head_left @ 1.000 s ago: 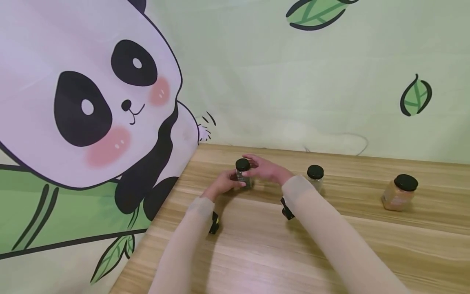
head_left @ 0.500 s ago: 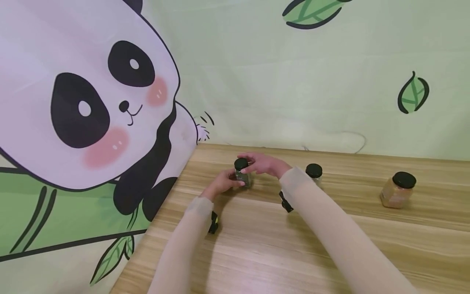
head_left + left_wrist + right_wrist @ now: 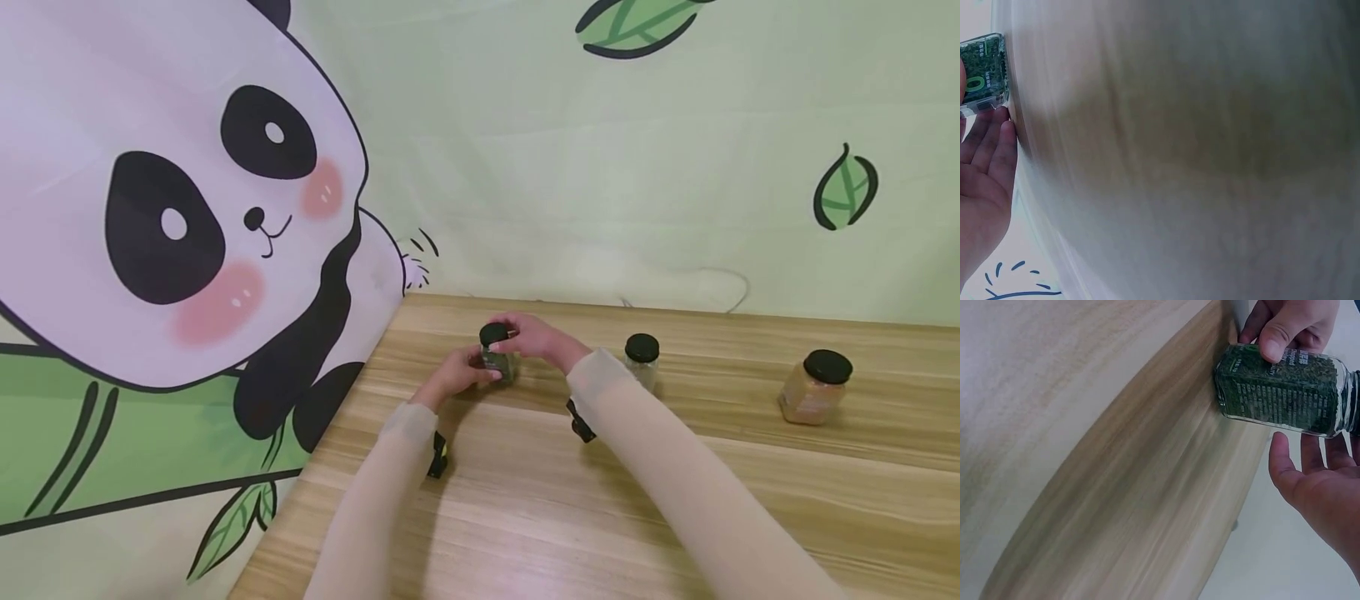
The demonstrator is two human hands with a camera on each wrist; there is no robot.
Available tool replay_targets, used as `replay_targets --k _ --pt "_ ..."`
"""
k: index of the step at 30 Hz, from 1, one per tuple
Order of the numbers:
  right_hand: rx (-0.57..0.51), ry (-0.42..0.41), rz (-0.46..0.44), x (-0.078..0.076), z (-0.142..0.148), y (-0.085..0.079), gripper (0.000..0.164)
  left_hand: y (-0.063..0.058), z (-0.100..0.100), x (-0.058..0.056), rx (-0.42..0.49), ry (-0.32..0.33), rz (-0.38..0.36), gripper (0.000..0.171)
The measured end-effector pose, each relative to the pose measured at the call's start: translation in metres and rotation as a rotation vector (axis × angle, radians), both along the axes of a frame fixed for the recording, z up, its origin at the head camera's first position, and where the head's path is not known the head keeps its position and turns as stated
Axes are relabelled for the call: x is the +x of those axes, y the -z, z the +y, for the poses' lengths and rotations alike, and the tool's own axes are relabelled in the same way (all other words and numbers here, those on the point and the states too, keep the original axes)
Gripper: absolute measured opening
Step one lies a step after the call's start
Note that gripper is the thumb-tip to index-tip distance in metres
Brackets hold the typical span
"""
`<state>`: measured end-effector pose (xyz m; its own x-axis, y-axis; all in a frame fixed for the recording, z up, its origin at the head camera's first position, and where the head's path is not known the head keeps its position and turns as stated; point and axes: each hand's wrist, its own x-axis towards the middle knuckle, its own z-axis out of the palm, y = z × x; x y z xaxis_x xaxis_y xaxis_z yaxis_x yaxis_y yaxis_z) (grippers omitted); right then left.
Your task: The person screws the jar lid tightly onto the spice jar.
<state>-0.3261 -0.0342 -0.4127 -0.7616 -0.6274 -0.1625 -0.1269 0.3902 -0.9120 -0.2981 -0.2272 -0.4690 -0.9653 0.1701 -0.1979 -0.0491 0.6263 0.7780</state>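
A small glass jar of chopped green herbs point(image 3: 497, 364) with a black lid point(image 3: 493, 335) stands upright near the back left of the table. My left hand point(image 3: 454, 372) grips its lower body, thumb in front, as the right wrist view also shows with the thumb point(image 3: 1274, 349) across the label. From the right, my right hand point(image 3: 538, 337) reaches over and holds the lid, thumb on the near side and fingers behind. Its other fingers point(image 3: 1312, 453) extend beside the jar's neck. In the left wrist view the jar point(image 3: 985, 69) is cut off by the edge.
Two more black-lidded jars stand to the right: a pale one point(image 3: 642, 360) partly behind my right sleeve, and a larger orange-brown one point(image 3: 813, 392). The wooden table point(image 3: 510, 508) meets a panda-printed cloth point(image 3: 262, 250) at left and a green cloth behind.
The fingers of my right hand have drawn in around the lid, and its wrist has shifted slightly left. My left hand keeps its grip on the jar; the other jars stay put.
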Motion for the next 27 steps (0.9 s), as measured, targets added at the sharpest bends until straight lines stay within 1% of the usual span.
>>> replay_targets --k 4,7,11,16,22,27 --pt "-0.026 0.019 0.006 0.0 -0.001 0.003 0.053 -0.001 0.002 0.001 -0.002 -0.001 0.002 0.047" --pt "-0.041 0.032 0.036 0.0 -0.002 0.006 0.053 -0.001 0.002 0.001 -0.002 -0.001 0.0 0.047" --pt "-0.063 0.063 0.055 0.002 -0.005 0.01 0.054 -0.001 0.002 0.001 -0.001 0.001 0.005 0.047" --pt "-0.089 0.117 0.057 0.006 -0.009 0.015 0.056 -0.003 0.0 0.002 0.008 0.005 0.008 0.048" --pt "-0.099 0.2 0.065 0.01 -0.015 0.019 0.052 0.0 -0.001 0.0 0.011 -0.002 0.008 0.049" --pt "-0.13 0.263 0.052 0.016 -0.017 0.021 0.055 0.0 0.001 0.0 0.004 -0.009 0.0 0.048"
